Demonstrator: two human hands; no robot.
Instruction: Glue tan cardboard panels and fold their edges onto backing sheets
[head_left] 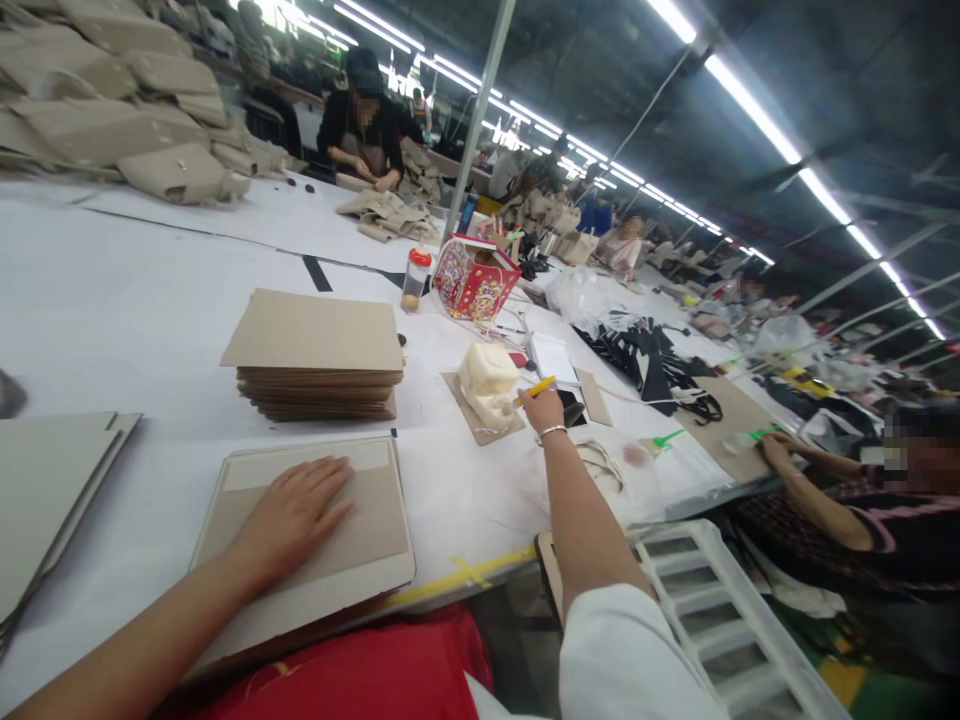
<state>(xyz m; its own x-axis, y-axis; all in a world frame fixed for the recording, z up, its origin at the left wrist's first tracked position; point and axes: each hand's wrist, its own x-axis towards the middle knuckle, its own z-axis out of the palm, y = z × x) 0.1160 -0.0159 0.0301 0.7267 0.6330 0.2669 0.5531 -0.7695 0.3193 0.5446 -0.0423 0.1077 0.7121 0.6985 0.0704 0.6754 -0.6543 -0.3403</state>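
My left hand (300,515) lies flat with its fingers stretched out on a beige sheet (367,520), which rests on a pale, round-cornered board (386,582) at the table's near edge. Further right, my right hand (543,412) is closed around a thin yellow stick-like tool (541,387). Its lower end points toward a lumpy cream-coloured container (489,380) and is too small to make out. Beneath that container is a piece of brown card (480,425). Behind my left hand stands a neat stack of beige panels (319,335).
More panels (56,480) lie at the left. A red-lidded jar (416,280) and a red patterned box (480,280) stand behind the container. Beige pieces (112,120) are heaped at the back left. A co-worker (840,510) sits at the right, beside a white slotted rack (712,590).
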